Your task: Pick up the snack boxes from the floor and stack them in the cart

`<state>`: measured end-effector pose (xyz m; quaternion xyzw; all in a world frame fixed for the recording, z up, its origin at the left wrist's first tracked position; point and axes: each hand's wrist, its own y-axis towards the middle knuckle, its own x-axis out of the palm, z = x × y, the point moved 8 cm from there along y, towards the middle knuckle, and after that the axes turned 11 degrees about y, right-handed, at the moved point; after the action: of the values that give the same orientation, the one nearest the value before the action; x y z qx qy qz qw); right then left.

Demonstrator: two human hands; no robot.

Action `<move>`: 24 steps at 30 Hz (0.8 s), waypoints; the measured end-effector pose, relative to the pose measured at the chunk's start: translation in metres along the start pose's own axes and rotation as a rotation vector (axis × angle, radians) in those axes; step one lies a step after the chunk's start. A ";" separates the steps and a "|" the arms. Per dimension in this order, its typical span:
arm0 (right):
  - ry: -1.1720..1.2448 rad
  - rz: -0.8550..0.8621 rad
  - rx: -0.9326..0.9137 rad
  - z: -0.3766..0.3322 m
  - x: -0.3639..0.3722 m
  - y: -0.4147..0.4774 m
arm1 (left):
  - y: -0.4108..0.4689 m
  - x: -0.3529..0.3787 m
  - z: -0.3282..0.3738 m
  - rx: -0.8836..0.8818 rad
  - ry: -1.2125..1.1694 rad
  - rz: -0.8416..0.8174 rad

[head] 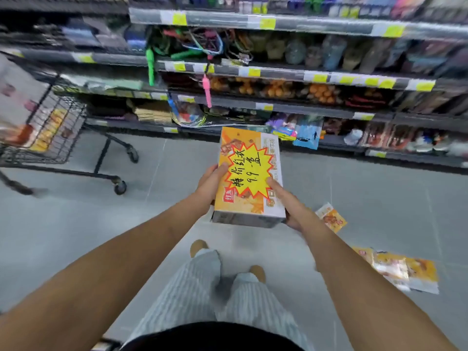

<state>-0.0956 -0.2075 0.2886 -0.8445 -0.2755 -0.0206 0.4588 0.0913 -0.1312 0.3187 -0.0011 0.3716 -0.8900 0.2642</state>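
Note:
I hold an orange and yellow snack box (249,158) with a yellow starburst price label in front of me, above the floor. My left hand (210,184) grips its left edge and my right hand (291,202) grips its right edge and lower corner. Another snack box (331,217) lies on the grey floor just right of my right hand. More snack boxes (402,269) lie flat on the floor at the lower right. The black wire cart (53,127) stands at the left, with orange boxes inside it.
Store shelves (278,107) full of goods run across the back, with yellow price tags. The cart's wheels (120,187) rest on the tiled floor at the left. My legs in striped trousers (202,287) are below the box.

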 end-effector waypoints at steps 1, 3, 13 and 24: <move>-0.041 -0.036 0.011 -0.006 0.019 0.005 | -0.001 -0.018 0.002 -0.001 -0.036 0.020; -0.141 -0.122 0.038 -0.020 0.072 0.017 | -0.001 -0.068 0.004 0.017 -0.104 0.074; -0.510 -0.331 0.148 -0.019 0.330 0.080 | 0.001 -0.313 -0.040 -0.048 -0.453 0.291; -0.693 -0.445 0.151 -0.010 0.545 0.118 | 0.010 -0.509 -0.053 -0.048 -0.622 0.330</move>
<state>0.4254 -0.0224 0.3608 -0.6854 -0.5900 0.1863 0.3841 0.5235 0.1378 0.3732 -0.2180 0.2892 -0.7835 0.5049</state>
